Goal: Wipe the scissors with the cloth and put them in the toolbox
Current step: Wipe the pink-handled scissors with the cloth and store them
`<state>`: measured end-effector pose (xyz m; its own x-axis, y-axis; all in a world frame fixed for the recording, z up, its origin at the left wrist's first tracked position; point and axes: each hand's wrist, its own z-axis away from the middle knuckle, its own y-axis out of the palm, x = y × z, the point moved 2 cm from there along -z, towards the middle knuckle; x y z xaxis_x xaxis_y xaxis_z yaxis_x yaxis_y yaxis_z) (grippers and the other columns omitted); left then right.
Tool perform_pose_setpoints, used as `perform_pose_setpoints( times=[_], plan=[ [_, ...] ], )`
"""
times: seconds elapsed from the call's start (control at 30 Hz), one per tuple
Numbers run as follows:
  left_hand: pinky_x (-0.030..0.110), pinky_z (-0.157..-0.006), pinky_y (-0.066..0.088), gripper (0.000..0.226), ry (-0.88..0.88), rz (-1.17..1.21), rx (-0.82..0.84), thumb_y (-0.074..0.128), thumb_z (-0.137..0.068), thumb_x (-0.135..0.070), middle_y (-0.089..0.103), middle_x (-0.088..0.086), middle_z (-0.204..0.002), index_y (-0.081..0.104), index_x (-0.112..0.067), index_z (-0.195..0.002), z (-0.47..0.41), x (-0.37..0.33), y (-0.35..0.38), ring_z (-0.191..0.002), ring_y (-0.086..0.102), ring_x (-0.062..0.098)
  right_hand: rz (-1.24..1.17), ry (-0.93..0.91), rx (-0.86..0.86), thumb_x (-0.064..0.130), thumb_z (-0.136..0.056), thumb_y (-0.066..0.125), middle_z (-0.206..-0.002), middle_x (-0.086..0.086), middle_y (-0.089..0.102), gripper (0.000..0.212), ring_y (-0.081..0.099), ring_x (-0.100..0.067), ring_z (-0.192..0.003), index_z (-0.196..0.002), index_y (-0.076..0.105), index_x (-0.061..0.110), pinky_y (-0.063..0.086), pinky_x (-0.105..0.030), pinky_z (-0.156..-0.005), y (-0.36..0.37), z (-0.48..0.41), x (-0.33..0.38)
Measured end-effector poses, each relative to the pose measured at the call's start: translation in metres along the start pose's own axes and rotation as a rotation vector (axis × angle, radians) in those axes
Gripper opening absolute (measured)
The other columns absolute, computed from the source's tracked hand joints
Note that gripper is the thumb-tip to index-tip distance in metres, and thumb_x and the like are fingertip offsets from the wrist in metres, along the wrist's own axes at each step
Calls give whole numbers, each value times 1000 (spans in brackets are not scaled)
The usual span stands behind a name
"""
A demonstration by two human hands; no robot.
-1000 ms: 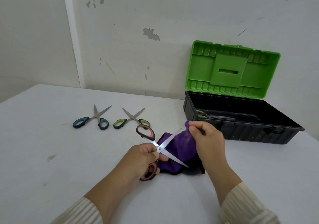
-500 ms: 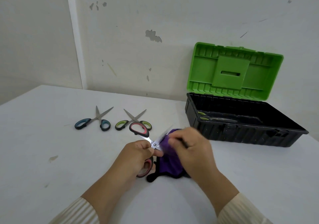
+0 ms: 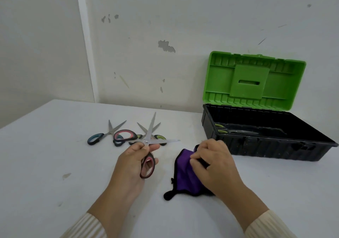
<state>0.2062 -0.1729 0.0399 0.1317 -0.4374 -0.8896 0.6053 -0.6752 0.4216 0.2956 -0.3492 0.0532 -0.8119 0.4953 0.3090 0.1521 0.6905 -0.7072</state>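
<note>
My left hand holds red-and-black handled scissors above the table, blades spread wide apart, one pointing up and away, the other to the right. My right hand rests on the purple cloth with black trim, pinching it on the table to the right of the scissors. The black toolbox stands open at the right, green lid upright; one pair of green-handled scissors lies inside.
Blue-handled scissors and green-handled scissors lie on the white table behind my left hand, partly hidden by the held pair. A wall runs close behind the table and toolbox.
My hands have parted: the left lifted the scissors up and left off the cloth, blades now wide open. The right hand went down with the cloth onto the table.
</note>
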Motion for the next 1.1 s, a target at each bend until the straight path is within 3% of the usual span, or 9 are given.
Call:
perform_pose_setpoints(
  times=[0.13,0.27,0.33,0.4,0.5,0.6,0.73,0.97,1.1],
  plan=[
    [34,-66,46,35,-81,165,86,49,-94,-3,70,6,-80,70,-11,-67,8,10,12,-61,59,20,-316,202,243,48,-77,55,-77,10,57,22,49,0,-72,-80,64,28,38,-13,-71,19,6,44],
    [27,-47,47,15,-108,133,137,53,-90,-7,70,8,-72,64,-5,-81,14,17,22,-50,62,21,-741,531,356,17,-85,60,-69,-2,63,9,51,-8,-53,-87,61,26,41,-18,-48,33,13,54],
    [33,-57,49,9,-93,187,154,59,-83,-12,65,10,-67,62,-3,-82,10,13,20,-58,57,23,-808,599,355,8,-87,57,-63,-3,58,16,48,-6,-45,-85,63,23,37,-17,-40,25,10,48],
    [32,-68,49,11,-103,290,91,59,-86,-18,64,6,-72,63,-8,-89,0,10,11,-64,54,18,-812,628,359,6,-87,57,-60,0,57,17,47,-7,-42,-84,63,21,37,-19,-37,16,7,41],
    [27,-58,55,10,-84,265,50,56,-92,-15,66,2,-71,65,-11,-89,-6,6,2,-55,56,12,-791,660,331,7,-87,58,-60,-1,58,14,49,-9,-42,-86,64,20,40,-21,-38,8,5,33],
    [24,-53,57,10,-85,107,125,56,-91,-6,68,6,-69,65,-5,-88,3,10,9,-55,59,14,-811,679,273,7,-87,57,-61,-4,59,12,51,-10,-42,-90,63,16,43,-23,-40,7,4,32],
    [34,-63,58,21,-101,-28,247,49,-97,-16,72,12,-74,62,-1,-94,15,21,21,-66,69,23,-848,692,237,6,-88,56,-63,-5,60,14,56,-14,-49,-100,61,10,51,-29,-47,13,6,33],
    [34,-64,58,34,-162,-92,347,40,-101,-27,65,19,-75,61,-2,-89,25,26,27,-68,65,31,-750,619,286,15,-88,54,-61,-5,65,15,57,-20,-51,-82,67,16,57,-38,-58,16,7,29],
    [32,-70,58,30,-136,-195,350,44,-99,-28,75,14,-92,64,-7,-103,24,33,26,-83,72,27,-558,549,198,32,-89,54,-60,0,60,29,56,-11,-53,-75,65,10,51,-31,-56,5,-1,28]
  ],
)
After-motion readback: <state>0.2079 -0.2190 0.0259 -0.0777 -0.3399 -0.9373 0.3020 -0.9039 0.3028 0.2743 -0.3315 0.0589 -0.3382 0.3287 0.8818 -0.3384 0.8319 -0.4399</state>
